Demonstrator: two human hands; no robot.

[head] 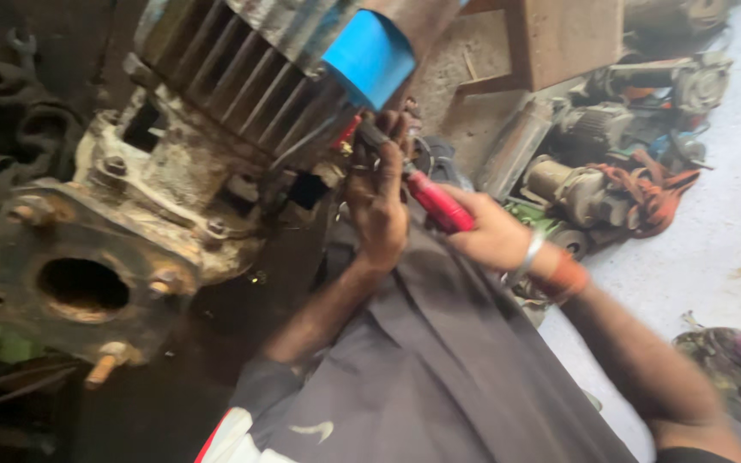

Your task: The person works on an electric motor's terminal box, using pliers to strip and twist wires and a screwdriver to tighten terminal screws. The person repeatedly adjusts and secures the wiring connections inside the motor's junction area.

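A: Item one, the main unit?

B: Pump motor (216, 94), grey finned casing, rusted and grimy, lying tilted across the upper left. A blue wrap (370, 53) sits on the housing above my hands. At lower left its flange (79, 274) faces me, with a round port (83, 285) and worn bolts about it.

A: Item two, left hand?

B: My left hand (377, 206), dark with grease, raised against the underside of the motor where the wires come out. The fingers are curled in a clenched grip at that spot; what exactly they pinch is too blurred to tell.

A: Item three, right hand?

B: My right hand (492, 231), grip closed around a red-handled tool (437, 203). The handle runs up and left from my palm, its working end meeting the left fingers just under the casing. A metal bangle (527, 255) and an orange band (566, 276) are on that wrist.

A: Surroundings?

B: Dark trousers (439, 369) across my lap below both hands. To the right, on the pale floor (731, 223), a heap of old motors (593, 163) with orange cable (653, 193), well apart from my hands.
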